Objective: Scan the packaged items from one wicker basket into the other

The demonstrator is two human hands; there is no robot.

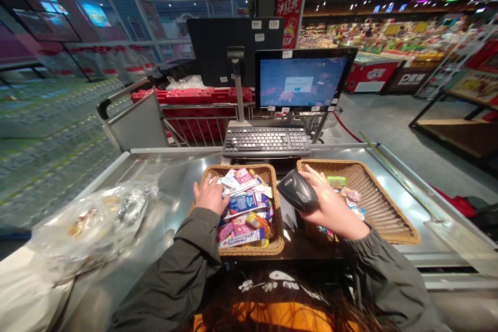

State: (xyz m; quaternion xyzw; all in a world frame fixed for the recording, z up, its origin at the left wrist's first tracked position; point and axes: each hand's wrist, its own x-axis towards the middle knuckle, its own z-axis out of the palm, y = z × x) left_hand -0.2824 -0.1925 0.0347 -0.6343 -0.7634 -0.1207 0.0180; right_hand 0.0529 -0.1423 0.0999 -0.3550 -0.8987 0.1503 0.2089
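My right hand [330, 205] is closed around a black barcode scanner [298, 190], its head pointing left toward the packed wicker basket [278, 202]. That basket is heaped with small packaged sweets [243, 207] in blue, pink, white and orange wrappers. Over its left rim lies my left hand [210, 196], fingers apart and resting at the edge of the packets; I see nothing gripped in it. Beneath and beyond my right forearm stands a second wicker basket [383, 207] with a few small packets [352, 196], partly hidden by the hand.
A keyboard [266, 140] and a lit monitor [305, 83] stand behind the baskets. Clear plastic bags [93, 223] lie on the metal counter [167, 176] to the left. Past the counter are a cart [134, 119] and a red freezer [371, 72].
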